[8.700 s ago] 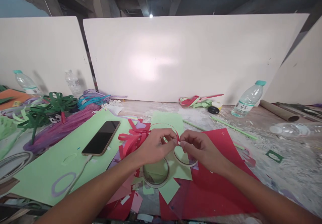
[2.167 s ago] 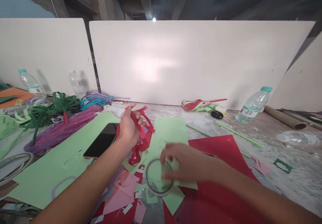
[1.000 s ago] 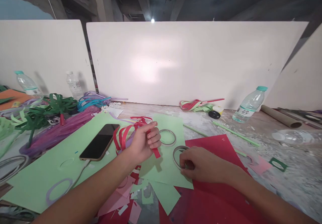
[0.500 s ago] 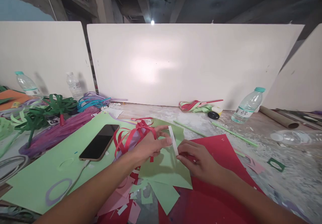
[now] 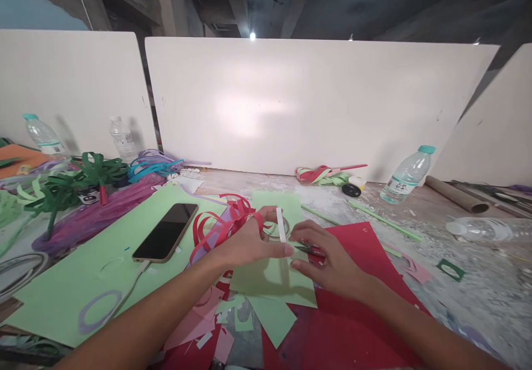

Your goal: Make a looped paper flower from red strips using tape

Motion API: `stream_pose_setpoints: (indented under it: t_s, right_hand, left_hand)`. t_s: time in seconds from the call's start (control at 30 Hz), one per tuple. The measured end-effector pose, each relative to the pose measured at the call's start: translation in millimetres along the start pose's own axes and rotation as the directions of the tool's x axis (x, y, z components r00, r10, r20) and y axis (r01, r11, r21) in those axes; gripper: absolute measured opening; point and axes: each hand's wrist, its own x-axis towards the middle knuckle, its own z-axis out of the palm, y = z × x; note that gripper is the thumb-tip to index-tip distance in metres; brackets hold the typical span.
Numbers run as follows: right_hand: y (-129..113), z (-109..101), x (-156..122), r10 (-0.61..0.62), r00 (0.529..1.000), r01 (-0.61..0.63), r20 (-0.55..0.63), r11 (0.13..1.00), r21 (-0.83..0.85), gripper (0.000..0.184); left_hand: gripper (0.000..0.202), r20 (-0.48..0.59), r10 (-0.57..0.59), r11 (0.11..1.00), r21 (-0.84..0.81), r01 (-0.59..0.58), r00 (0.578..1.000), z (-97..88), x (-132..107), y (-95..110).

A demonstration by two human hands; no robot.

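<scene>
Head cam: left hand (image 5: pixel 249 242) pinches tape strip (image 5: pixel 281 225) w/ red loops (image 5: pixel 220 226); right hand (image 5: pixel 328 259) grips scissors (image 5: pixel 310 250).

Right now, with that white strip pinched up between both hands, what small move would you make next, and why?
Probably pull a short length off the white tape strip and press it onto the red paper loops. The left hand holds the loops and the strip's upper part; the right hand pinches its lower end, above the green sheet. The loop ends look loose.

both forearms reaching forward, left hand (image 5: pixel 249 242) and right hand (image 5: pixel 328 259) pinching, fingertips meeting
</scene>
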Motion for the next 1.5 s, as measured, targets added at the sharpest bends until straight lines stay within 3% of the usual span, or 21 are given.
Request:
stream_pose_setpoints:
  t_s: [0.07,0.13,0.23,0.33,0.5,0.67,0.83,1.0,1.13,1.23,1.37,1.43,1.5]
  right_hand:
    - [-1,-2,1,0.166,0.986,-0.159,-0.018,0.966,0.205,0.036]
    - [-3,-2,3,0.295,0.952,-0.300,0.076,0.867,0.397,0.050]
    - [-8,2,6,0.336,0.915,-0.402,0.221,0.743,0.535,0.061]
    - [-12,8,8,0.312,0.927,-0.374,0.207,0.727,0.576,0.057]
    - [-11,12,4,0.296,0.954,-0.290,0.053,0.863,0.413,0.062]
    - [-10,12,-2,0.129,0.992,-0.124,-0.013,0.973,0.197,0.073]
    - [-6,12,-6,-0.050,0.998,0.050,-0.031,0.999,-0.008,0.076]
    - [-3,14,-8,-0.143,0.989,0.138,-0.030,0.982,-0.127,0.071]
    - [-6,15,-6,-0.116,0.991,0.105,-0.067,0.984,-0.147,0.067]
    - [-6,15,-6,-0.057,0.986,0.030,-0.158,0.985,-0.170,0.066]
    - [-1,14,-5,0.062,0.966,-0.100,-0.252,0.985,-0.143,0.061]
    - [2,11,-3,0.144,0.958,-0.171,-0.247,0.981,-0.092,0.053]
    - [3,5,-2,0.169,0.960,-0.191,-0.225,0.979,-0.078,0.034]
  left_hand:
    - [0.080,-0.016,0.044,0.982,0.186,-0.040,0.999,2.2,-1,0]
    - [0.084,-0.063,0.169,0.933,0.333,-0.139,0.984,5.5,-2,-1]
    - [0.074,-0.008,0.367,0.827,0.460,-0.323,0.930,10.2,-2,-3]
    - [0.072,0.060,0.414,0.785,0.483,-0.389,0.908,11.7,-2,-4]
    - [0.094,0.048,0.332,0.854,0.409,-0.321,0.942,8.8,-4,-3]
    - [0.081,0.013,0.174,0.950,0.260,-0.171,0.985,7.0,-5,-4]
    - [0.079,0.091,0.099,0.991,0.084,-0.107,0.991,6.1,-1,-10]
    - [0.072,0.192,0.121,0.989,0.057,-0.134,0.974,1.5,1,-9]
    - [0.080,0.242,0.101,0.990,0.069,-0.121,0.965,-2.2,0,-8]
    - [0.083,0.193,0.135,0.979,0.127,-0.162,0.972,0.8,-2,-5]
    - [0.041,0.052,0.232,0.959,0.155,-0.238,0.971,8.2,0,-2]
    - [0.023,0.050,0.295,0.941,0.158,-0.299,0.954,9.3,2,-1]
    - [0.021,0.068,0.331,0.921,0.193,-0.338,0.941,7.7,4,-1]
